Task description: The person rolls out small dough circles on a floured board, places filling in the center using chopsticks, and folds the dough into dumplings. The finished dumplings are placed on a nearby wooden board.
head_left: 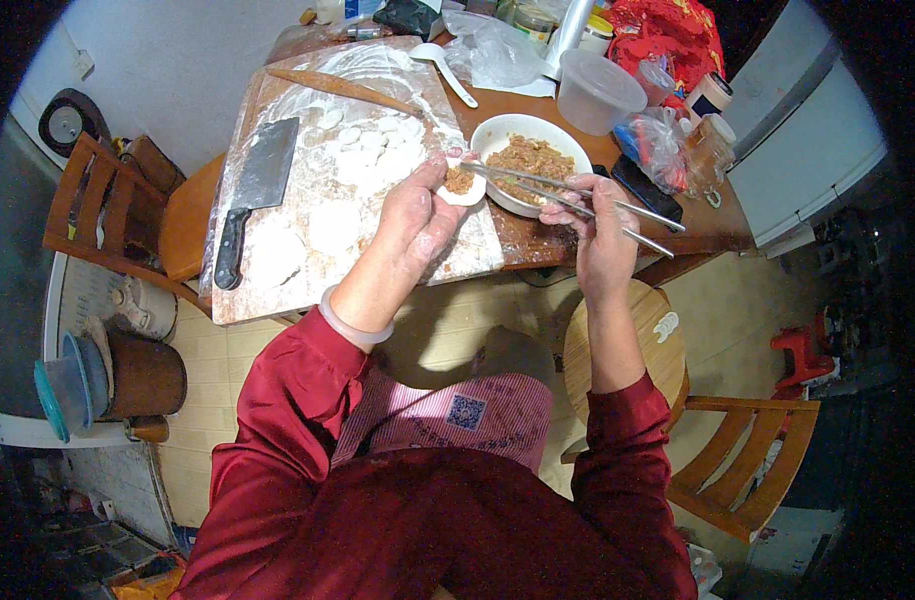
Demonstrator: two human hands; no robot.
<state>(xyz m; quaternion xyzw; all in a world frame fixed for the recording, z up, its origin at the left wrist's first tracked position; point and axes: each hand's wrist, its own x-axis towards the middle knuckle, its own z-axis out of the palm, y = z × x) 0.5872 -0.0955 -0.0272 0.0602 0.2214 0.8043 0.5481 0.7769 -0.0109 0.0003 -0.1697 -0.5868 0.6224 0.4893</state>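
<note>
My left hand [414, 218], dusted with flour, holds a round dumpling wrapper [467, 197] at the near right part of the wooden board [378, 268]. A dab of brown filling [459, 180] lies on the wrapper. My right hand [600, 218] grips a pair of long metal chopsticks [654, 217], whose tips reach the filling. Just behind, a white bowl [486, 128] holds more minced filling [528, 158]. Flour covers much of the board, where small dough pieces [373, 142] lie beside a rolling pin [343, 88]. A black-handled cleaver [268, 165] rests at the board's left.
A white spoon [448, 72] lies by the board's far right corner. Behind the bowl stand a clear plastic tub [602, 92], jars and bags. A round wooden stool [618, 335] is below my right forearm. Wooden chairs stand at left [128, 210] and right [743, 465].
</note>
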